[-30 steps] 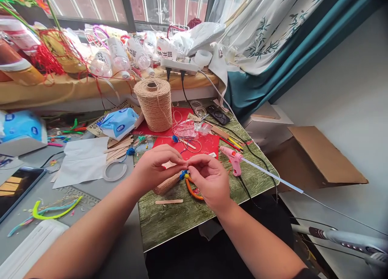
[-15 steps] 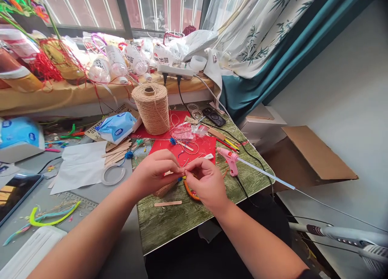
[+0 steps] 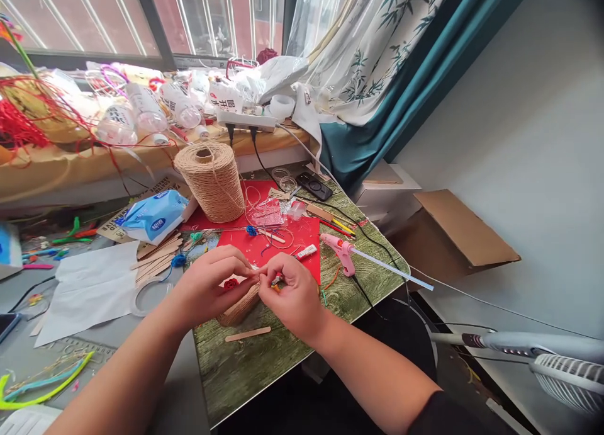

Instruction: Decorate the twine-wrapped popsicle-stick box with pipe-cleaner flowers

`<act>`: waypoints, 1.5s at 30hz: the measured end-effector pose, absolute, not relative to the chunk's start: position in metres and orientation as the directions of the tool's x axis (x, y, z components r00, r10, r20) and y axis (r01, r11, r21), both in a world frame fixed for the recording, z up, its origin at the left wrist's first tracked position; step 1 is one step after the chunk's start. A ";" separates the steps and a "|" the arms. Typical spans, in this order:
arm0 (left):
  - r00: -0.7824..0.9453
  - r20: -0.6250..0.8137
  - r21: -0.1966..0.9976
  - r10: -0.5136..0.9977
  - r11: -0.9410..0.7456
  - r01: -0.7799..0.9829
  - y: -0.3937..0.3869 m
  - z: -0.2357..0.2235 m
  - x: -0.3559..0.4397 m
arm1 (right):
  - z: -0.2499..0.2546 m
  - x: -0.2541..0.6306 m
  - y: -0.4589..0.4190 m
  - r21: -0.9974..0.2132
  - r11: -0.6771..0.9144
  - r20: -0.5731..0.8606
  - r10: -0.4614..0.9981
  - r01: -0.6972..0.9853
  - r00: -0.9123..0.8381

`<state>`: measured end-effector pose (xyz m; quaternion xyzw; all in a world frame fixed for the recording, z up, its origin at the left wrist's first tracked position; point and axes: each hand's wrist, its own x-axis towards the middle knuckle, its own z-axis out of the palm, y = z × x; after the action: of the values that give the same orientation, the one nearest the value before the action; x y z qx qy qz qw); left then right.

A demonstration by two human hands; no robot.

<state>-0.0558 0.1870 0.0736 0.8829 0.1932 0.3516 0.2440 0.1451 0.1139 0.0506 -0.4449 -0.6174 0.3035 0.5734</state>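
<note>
My left hand [image 3: 210, 285] and my right hand [image 3: 295, 296] meet over the table, fingertips pinched together. Whatever lies between the fingertips is too small and hidden to name. Inside the curl of my right hand shows a small multicoloured bit [image 3: 277, 282], partly covered by the fingers. Below my left hand sits a twine-wrapped object [image 3: 241, 307], mostly hidden, with a small red flower [image 3: 231, 284] by it. A wooden craft stick [image 3: 248, 334] lies in front. To the right of my hands rests a pink glue gun [image 3: 340, 251] with a long glue stick in its back.
A large twine spool [image 3: 211, 186] stands on a red sheet [image 3: 309, 230]. Left are a blue wipes pack [image 3: 153, 216], craft sticks [image 3: 158, 259], white paper [image 3: 89, 290] and a tape roll [image 3: 151, 296]. A black phone [image 3: 314, 186] and cable lie behind; a cardboard box [image 3: 467, 227] stands right.
The view has swung right, so things sit further left. Both hands remain pinched together. An orange curved piece below my right hand no longer shows; the red flower now does.
</note>
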 end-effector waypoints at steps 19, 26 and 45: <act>0.660 0.432 0.705 0.615 -0.686 0.178 0.160 0.100 -0.051 | 0.082 0.156 0.086 -0.708 0.578 0.622 0.783 0.405 -0.030; 0.707 0.281 0.684 0.648 -0.653 0.326 0.161 0.107 -0.054 | 0.081 0.158 0.086 -0.605 0.640 0.674 0.729 0.474 -0.124; 0.629 0.431 0.521 0.648 -0.747 0.412 0.163 0.083 -0.040 | 0.053 0.172 0.109 -0.624 0.557 0.597 0.793 0.548 -0.126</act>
<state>-0.0397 0.1630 0.0828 0.8821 0.3004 0.3090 0.1902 0.1718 0.1086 0.0534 -0.4533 -0.7394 0.1271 0.4813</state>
